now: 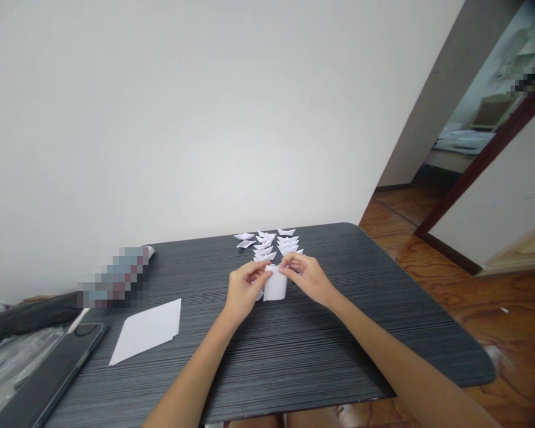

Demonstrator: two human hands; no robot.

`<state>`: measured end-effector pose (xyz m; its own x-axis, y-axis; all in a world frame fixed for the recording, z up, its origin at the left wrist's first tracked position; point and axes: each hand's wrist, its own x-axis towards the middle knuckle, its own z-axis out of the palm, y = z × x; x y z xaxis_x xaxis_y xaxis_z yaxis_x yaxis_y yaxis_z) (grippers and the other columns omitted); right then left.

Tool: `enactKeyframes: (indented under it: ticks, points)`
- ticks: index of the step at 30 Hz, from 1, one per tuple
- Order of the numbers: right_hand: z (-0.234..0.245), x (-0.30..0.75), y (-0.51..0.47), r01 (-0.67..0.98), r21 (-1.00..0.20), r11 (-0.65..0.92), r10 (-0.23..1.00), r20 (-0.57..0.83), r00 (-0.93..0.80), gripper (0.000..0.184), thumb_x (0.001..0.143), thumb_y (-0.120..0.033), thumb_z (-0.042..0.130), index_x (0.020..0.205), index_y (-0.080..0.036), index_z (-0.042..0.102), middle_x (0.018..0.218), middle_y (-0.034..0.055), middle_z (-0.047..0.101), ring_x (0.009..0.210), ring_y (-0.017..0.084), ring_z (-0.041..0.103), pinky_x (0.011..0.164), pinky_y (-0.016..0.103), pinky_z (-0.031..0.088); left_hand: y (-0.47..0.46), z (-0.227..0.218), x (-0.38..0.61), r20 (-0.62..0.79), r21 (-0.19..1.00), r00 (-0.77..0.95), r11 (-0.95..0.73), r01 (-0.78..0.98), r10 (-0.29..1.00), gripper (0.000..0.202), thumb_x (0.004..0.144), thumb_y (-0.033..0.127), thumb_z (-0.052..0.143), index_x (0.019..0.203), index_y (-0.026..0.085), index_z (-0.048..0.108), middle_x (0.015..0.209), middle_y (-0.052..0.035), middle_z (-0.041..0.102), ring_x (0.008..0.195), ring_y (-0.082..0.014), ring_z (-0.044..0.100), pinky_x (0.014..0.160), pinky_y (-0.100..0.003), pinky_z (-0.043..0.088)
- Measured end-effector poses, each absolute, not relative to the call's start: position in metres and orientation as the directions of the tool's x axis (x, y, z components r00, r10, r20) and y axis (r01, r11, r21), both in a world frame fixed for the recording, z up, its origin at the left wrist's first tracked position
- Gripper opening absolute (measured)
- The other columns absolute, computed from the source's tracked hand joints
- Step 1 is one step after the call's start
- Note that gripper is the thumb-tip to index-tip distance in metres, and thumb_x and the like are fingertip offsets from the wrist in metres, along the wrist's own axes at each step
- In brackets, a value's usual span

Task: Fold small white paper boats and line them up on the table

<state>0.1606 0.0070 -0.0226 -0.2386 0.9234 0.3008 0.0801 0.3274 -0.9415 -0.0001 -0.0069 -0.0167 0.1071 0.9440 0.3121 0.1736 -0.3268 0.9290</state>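
A small white sheet of paper point(275, 285) is held up over the dark table, curving slightly between my hands. My left hand point(246, 285) pinches its upper left corner between thumb and fingers. At the upper right corner, the thumb and fingers of my right hand point(307, 274) close on the same sheet. Just beyond my hands, folded white paper boats point(264, 244) stand in rows, several of them partly overlapping. Part of another white paper piece shows low behind the sheet, mostly hidden by it and my left hand.
On the left of the dark wood-grain table point(339, 356) lies a stack of white paper point(149, 330). A dark flat device point(66, 368) rests at the left edge, with a blurred-out object point(120, 276) behind it. A white wall point(205, 119) borders the table's far side.
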Motion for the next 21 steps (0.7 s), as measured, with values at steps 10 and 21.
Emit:
enactKeyframes:
  ticks: [10, 21]
  points:
    - [-0.020, 0.161, 0.006, 0.023, -0.962, 0.271, 0.941, 0.260, -0.218, 0.013, 0.069, -0.027, 0.058, 0.070, -0.015, 0.052, 0.066, 0.0003, 0.054, 0.063, 0.012, 0.055, 0.061, 0.024, 0.044, -0.009, -0.015, 0.001, 0.256, 0.953, 0.069, -0.264, 0.147, 0.964, 0.023, 0.065, 0.029, 0.063, 0.081, 0.013, 0.067, 0.069, -0.0050, 0.065, 0.048, -0.0098, 0.054, 0.048, -0.020, 0.044]
    - [-0.021, 0.162, 0.006, 0.038, -0.959, 0.281, 0.942, 0.268, -0.203, 0.014, 0.068, -0.026, 0.059, 0.069, -0.014, 0.052, 0.067, 0.0008, 0.056, 0.064, 0.012, 0.056, 0.061, 0.024, 0.045, -0.008, -0.008, 0.001, 0.131, 0.987, 0.012, -0.132, 0.088, 0.991, 0.020, 0.059, 0.025, 0.066, 0.072, 0.010, 0.067, 0.057, -0.0030, 0.064, 0.047, -0.0107, 0.055, 0.045, -0.019, 0.044]
